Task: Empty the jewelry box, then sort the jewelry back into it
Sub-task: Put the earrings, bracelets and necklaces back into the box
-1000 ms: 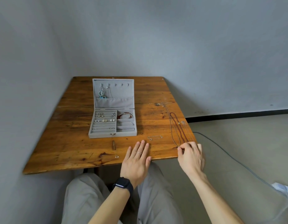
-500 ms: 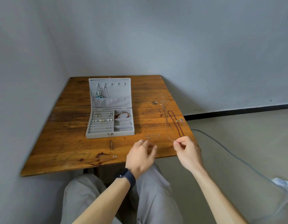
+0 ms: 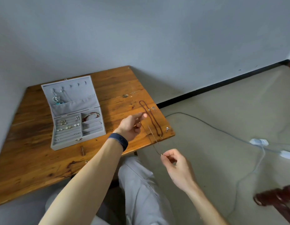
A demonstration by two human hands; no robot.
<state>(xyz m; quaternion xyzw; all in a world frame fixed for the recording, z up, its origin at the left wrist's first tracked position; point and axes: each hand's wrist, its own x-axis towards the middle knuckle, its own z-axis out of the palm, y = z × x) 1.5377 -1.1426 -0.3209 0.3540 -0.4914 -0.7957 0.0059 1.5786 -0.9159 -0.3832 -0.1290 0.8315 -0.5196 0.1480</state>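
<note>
The grey jewelry box (image 3: 92, 133) stands open on the wooden table (image 3: 35, 159), with rings, earrings and a red bracelet in its compartments and a blue pendant in the lid. A thin chain necklace (image 3: 151, 140) stretches taut between my hands. My left hand (image 3: 133, 125) pinches its far part above the table. My right hand (image 3: 175, 161) pinches its near end, off the table's front right corner. Just right of the chain, a red bead necklace (image 3: 151, 118) lies on the table.
Loose small pieces lie on the table: a silver charm (image 3: 167, 129) at the right edge, another (image 3: 153, 108) beside the beads, a brown piece (image 3: 82, 151) in front of the box. On the floor are a cable (image 3: 206, 123), a white power strip (image 3: 259, 141) and a dark wooden furniture leg (image 3: 277, 197).
My right hand lifted the chain's end off the table and drew it toward me. My left hand left the table's front edge and took the chain farther up. The view swung right.
</note>
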